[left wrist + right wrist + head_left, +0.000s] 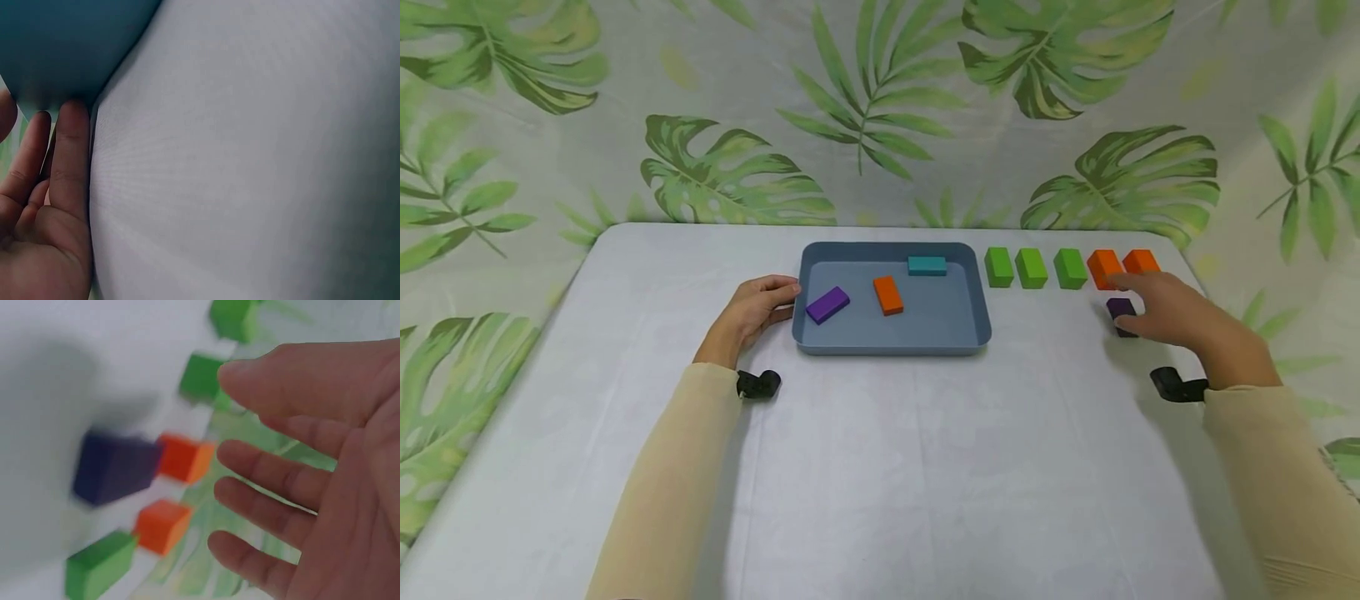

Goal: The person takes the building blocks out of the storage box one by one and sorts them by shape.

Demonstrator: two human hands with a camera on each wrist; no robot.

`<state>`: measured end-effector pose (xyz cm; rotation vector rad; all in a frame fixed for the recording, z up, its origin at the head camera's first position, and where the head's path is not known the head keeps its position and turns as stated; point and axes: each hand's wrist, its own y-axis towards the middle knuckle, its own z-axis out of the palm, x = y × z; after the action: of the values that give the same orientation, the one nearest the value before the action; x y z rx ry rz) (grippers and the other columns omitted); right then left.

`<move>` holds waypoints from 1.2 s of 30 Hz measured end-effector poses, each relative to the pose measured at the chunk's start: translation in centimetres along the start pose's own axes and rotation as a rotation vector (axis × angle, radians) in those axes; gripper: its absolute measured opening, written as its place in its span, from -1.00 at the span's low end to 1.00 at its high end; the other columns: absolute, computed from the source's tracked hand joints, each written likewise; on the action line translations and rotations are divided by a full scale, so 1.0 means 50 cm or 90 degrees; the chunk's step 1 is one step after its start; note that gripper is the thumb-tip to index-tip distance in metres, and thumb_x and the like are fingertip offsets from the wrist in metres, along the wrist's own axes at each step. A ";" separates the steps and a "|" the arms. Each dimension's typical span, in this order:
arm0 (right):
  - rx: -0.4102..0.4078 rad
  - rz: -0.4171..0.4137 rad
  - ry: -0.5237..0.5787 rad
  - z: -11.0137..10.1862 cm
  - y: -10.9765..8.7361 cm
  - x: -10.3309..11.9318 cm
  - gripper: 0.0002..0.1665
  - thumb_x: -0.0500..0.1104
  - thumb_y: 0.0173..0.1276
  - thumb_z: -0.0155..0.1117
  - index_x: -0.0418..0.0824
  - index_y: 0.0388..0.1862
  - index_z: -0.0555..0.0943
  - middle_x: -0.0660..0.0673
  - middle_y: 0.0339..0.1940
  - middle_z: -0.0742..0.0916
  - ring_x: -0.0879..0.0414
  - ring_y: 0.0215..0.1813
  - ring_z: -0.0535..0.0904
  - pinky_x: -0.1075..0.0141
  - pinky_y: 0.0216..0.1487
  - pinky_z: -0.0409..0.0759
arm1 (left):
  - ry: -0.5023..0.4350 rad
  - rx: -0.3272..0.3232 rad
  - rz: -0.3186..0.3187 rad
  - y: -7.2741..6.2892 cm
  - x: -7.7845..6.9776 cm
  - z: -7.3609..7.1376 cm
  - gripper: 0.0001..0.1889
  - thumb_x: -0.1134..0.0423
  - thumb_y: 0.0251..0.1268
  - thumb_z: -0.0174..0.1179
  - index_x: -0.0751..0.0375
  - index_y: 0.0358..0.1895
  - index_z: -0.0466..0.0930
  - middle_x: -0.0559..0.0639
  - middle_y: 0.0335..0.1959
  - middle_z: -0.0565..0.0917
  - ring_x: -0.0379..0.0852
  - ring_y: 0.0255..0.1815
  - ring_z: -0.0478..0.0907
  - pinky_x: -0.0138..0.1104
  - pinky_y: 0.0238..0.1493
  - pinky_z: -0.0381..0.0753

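Note:
A grey-blue tray (891, 337) holds a purple block (827, 305), an orange block (888, 296) and a teal block (927, 266), all lying apart. My left hand (752, 312) is at its left side, and in the left wrist view the straight fingertips (74, 119) meet the tray wall (69, 50). My right hand (1187, 317) hovers over the right end of the table, thumb and fingers spread and nothing between them. Closest to it is a dark purple block (1122, 317), partly overlapped by the thumb in the head view and apart from the fingers in the right wrist view.
Right of the tray, three green blocks (1032, 268) and two orange blocks (1105, 268) stand in a row along the back of the white table (880, 467). Another green block (100, 565) shows in the right wrist view. Behind hangs a leaf-patterned cloth (880, 100).

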<state>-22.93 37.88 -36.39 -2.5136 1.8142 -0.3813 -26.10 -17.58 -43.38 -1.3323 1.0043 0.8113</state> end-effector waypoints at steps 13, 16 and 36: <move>-0.012 -0.132 0.028 -0.060 0.059 0.187 -0.33 -0.23 0.35 0.29 -0.32 0.42 0.39 -0.39 0.36 0.52 -0.34 0.40 0.36 -0.31 0.40 0.35 | -0.003 -0.001 -0.005 -0.003 0.001 0.000 -0.54 0.22 0.47 0.14 0.31 0.35 0.40 -0.01 0.13 0.52 -0.21 0.12 0.52 -0.42 0.20 0.65; -0.002 -0.155 0.021 -0.071 0.080 0.233 -0.34 -0.23 0.35 0.28 -0.30 0.42 0.40 -0.36 0.38 0.51 -0.33 0.43 0.34 -0.30 0.43 0.33 | -0.004 -0.003 -0.004 -0.004 -0.002 0.000 -0.55 0.23 0.48 0.13 0.30 0.34 0.41 -0.01 0.12 0.52 -0.21 0.12 0.52 -0.40 0.21 0.65; 0.114 -0.213 -0.031 -0.031 0.246 0.430 -0.36 -0.22 0.38 0.25 -0.20 0.44 0.41 -0.25 0.42 0.49 -0.17 0.41 0.41 -0.08 0.48 0.42 | -0.002 -0.004 -0.003 -0.001 -0.002 -0.002 -0.56 0.24 0.48 0.13 0.31 0.34 0.41 0.01 0.11 0.52 -0.23 0.07 0.54 -0.45 0.12 0.68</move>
<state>-28.39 13.94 -32.83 -2.6676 1.2756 -0.4600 -26.10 -17.71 -43.28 -1.3375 0.9963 0.8139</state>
